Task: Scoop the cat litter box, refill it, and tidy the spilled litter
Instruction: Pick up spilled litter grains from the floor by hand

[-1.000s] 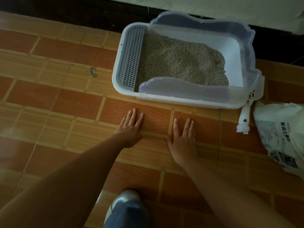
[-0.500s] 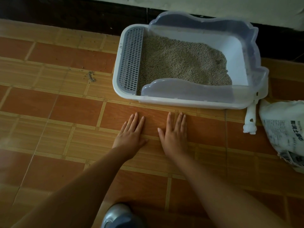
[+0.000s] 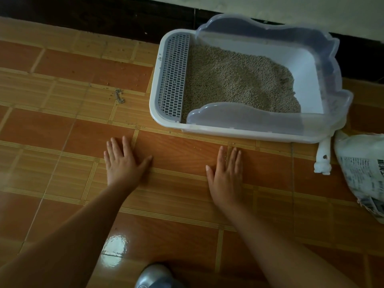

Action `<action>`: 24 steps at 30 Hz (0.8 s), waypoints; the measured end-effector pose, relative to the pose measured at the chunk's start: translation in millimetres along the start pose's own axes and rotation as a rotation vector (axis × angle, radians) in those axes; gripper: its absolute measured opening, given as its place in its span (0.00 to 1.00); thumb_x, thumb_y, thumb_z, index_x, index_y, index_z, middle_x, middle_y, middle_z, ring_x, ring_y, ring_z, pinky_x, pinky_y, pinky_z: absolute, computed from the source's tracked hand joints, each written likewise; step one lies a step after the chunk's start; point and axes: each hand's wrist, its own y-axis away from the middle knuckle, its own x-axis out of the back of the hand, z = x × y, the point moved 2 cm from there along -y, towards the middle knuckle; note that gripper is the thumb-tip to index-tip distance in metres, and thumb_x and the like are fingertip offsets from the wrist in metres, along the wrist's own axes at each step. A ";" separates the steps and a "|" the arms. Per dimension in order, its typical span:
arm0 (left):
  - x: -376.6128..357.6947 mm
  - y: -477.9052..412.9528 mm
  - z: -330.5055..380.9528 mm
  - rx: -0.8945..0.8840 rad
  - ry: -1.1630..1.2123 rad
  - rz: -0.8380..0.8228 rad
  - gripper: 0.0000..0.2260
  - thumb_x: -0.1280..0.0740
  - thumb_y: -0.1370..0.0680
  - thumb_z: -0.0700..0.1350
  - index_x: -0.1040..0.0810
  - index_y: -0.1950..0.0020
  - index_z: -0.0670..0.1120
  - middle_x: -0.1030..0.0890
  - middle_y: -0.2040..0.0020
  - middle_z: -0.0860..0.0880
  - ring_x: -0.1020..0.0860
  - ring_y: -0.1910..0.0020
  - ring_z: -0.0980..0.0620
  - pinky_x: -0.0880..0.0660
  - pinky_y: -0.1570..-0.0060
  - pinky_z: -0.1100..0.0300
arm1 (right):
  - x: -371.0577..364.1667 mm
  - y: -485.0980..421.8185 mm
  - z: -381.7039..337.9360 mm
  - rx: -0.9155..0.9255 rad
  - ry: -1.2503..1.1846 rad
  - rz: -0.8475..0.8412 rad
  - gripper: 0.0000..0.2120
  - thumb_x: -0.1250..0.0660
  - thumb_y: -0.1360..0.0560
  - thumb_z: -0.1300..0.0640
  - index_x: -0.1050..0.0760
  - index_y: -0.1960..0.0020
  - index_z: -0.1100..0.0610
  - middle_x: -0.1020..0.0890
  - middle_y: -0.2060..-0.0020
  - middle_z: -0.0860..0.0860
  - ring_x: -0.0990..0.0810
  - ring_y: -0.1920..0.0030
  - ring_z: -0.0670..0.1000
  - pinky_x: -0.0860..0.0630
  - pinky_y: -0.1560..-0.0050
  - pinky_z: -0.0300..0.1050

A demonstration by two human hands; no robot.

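A white litter box (image 3: 239, 133) with a clear raised rim and a grey grate on its left side stands on the tiled floor, holding beige litter (image 3: 234, 80). A white scoop (image 3: 323, 156) hangs at its right front corner. A white litter bag (image 3: 361, 173) lies at the right edge. My left hand (image 3: 122, 163) and my right hand (image 3: 226, 175) both lie flat on the floor in front of the box, fingers straight, holding nothing. A small clump of spilled litter (image 3: 119, 96) and scattered grains lie left of the box.
The orange tiled floor (image 3: 62, 132) stretches to the left and toward me. A dark skirting and pale wall (image 3: 270, 9) run behind the box. A grey shoe tip (image 3: 153, 276) shows at the bottom edge.
My hands have spread apart on the floor: the left slid leftward, the right stayed nearer the box's front. The view has shifted, so the box sits further right.
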 end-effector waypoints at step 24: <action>-8.7 -4.9 -8.9 -0.067 0.030 0.022 0.43 0.43 0.25 0.65 0.59 0.23 0.41 0.62 0.24 0.38 0.65 0.25 0.44 0.64 0.27 0.52 | -2.0 -16.8 -6.3 -0.149 -0.015 0.177 0.31 0.53 0.22 0.41 0.46 0.25 0.59 0.45 0.27 0.63 0.46 0.26 0.63 0.48 0.28 0.57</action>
